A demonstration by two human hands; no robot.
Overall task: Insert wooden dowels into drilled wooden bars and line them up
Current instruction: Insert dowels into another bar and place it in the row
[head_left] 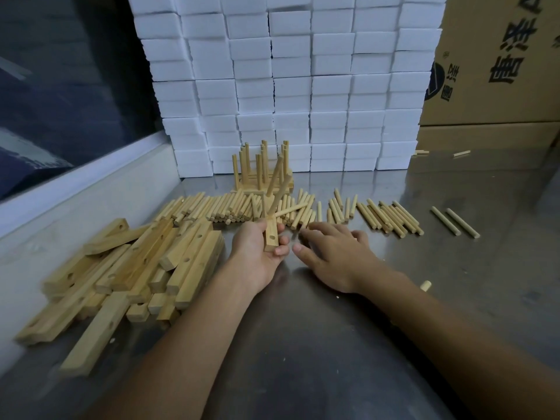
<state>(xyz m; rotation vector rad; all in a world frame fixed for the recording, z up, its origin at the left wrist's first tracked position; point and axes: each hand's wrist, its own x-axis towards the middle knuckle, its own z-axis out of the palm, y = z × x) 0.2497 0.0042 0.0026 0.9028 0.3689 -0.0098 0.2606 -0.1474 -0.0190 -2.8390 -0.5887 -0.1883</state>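
Nearest the front edge of the steel surface (pixel 303 344), a heap of pale drilled wooden bars (pixel 127 268) lies at the left, not yet fitted. Just beyond, the left hand (pixel 257 253) closes its grip around one short wooden bar (pixel 270 234), tilted up with dowels already standing in it and one hole bare. Beside it, the right hand (pixel 330 253) reaches palm-down, fingers spread open, onto the row of loose round wooden dowels (pixel 272 207). Farther back, a few finished bars with upright dowels (pixel 260 168) stand lined up against stacked white foam blocks (pixel 288 86). Most work seems left.
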